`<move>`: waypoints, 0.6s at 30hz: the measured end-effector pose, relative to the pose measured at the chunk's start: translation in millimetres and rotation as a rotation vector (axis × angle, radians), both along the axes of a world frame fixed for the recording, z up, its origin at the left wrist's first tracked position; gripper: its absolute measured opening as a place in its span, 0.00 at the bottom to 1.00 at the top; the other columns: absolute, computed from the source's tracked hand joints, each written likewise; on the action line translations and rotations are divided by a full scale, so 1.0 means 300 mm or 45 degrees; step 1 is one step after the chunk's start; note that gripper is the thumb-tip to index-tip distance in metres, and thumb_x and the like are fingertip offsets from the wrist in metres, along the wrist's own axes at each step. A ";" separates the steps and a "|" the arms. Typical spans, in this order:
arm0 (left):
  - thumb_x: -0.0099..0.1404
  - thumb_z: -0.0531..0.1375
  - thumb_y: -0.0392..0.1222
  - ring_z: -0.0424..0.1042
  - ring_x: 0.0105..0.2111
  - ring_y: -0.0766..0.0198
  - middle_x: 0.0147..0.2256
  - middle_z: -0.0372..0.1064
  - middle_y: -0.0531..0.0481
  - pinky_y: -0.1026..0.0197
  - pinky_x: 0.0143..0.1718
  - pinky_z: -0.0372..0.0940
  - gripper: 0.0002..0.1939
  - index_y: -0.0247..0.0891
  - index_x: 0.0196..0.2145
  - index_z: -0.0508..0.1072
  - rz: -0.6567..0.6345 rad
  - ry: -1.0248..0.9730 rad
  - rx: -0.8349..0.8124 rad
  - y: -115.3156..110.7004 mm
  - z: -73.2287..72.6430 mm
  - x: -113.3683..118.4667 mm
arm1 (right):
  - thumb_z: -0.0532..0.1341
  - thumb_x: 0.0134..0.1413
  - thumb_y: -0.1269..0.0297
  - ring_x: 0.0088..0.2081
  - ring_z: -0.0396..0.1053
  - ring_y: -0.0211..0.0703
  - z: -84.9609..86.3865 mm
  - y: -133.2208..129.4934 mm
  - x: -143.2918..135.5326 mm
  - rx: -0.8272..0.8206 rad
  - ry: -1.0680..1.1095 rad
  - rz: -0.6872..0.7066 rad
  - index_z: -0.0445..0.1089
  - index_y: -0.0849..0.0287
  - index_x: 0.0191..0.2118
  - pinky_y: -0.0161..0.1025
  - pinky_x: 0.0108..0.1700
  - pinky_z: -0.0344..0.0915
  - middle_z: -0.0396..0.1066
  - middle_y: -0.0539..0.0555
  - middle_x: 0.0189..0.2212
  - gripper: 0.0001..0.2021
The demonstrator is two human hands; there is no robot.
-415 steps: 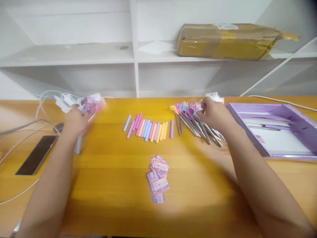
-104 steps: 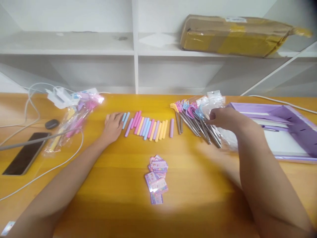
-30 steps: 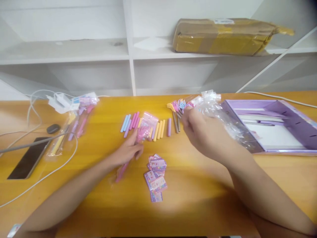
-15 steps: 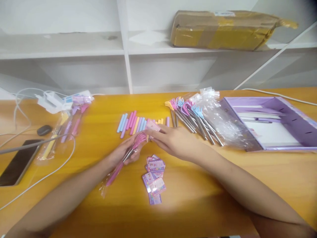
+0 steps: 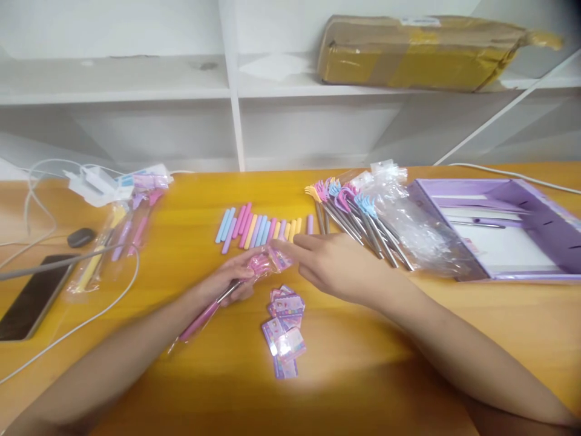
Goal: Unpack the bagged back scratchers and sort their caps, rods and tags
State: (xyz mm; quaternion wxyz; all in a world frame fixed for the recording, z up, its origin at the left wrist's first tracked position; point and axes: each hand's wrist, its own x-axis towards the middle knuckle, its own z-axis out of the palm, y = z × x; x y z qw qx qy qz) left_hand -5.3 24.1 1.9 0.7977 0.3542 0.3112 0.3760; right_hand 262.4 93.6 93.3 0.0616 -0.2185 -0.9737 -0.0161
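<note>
My left hand (image 5: 231,278) is closed around a pink back scratcher (image 5: 200,321) with a metal shaft, inside a clear plastic bag. The handle slants down toward me and the claw end points up to the right. A small pink and purple card (image 5: 282,259) shows at the bag's upper end. There the fingers of my right hand (image 5: 336,263) close on the bag's edge; the fingertips are partly hidden. Below my hands lies a loose pile of similar cards (image 5: 285,333). Behind them runs a row of coloured handle tubes (image 5: 247,227).
Unbagged back scratchers (image 5: 363,218) lie in a heap at right, beside empty clear bags (image 5: 408,224) and a purple box (image 5: 521,272). At left are bagged back scratchers (image 5: 122,230), a phone (image 5: 36,297) and cables (image 5: 113,303). A taped carton (image 5: 422,54) rests on the shelf.
The bagged back scratcher has tilted flatter, its handle end moving left. My right hand has shifted slightly right and down, uncovering more of the tube row; the card now sits lower.
</note>
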 end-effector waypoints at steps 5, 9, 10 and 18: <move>0.70 0.65 0.43 0.54 0.08 0.70 0.13 0.65 0.60 0.69 0.15 0.49 0.43 0.40 0.77 0.55 -0.017 0.026 -0.021 -0.003 0.000 0.000 | 0.51 0.68 0.69 0.27 0.64 0.39 0.012 -0.013 -0.005 -0.019 -0.001 0.036 0.69 0.58 0.65 0.42 0.30 0.42 0.77 0.54 0.38 0.24; 0.69 0.66 0.44 0.54 0.08 0.70 0.14 0.65 0.60 0.69 0.14 0.48 0.43 0.41 0.77 0.56 -0.033 0.112 -0.023 -0.005 0.011 0.003 | 0.50 0.73 0.63 0.27 0.63 0.39 0.007 -0.011 -0.010 -0.019 0.000 -0.017 0.73 0.60 0.52 0.42 0.30 0.41 0.77 0.55 0.35 0.16; 0.69 0.66 0.45 0.54 0.08 0.71 0.14 0.65 0.60 0.69 0.14 0.48 0.43 0.41 0.77 0.57 -0.035 0.129 -0.014 -0.007 0.015 0.004 | 0.49 0.75 0.61 0.26 0.63 0.39 0.006 -0.009 -0.012 -0.027 -0.002 -0.035 0.73 0.60 0.48 0.42 0.30 0.41 0.77 0.55 0.35 0.16; 0.68 0.66 0.42 0.56 0.12 0.71 0.17 0.66 0.60 0.71 0.15 0.48 0.44 0.45 0.77 0.57 -0.022 0.191 -0.046 -0.019 0.048 0.010 | 0.47 0.79 0.55 0.24 0.61 0.38 0.016 0.001 -0.004 -0.122 0.027 -0.250 0.72 0.59 0.40 0.41 0.30 0.42 0.74 0.54 0.30 0.21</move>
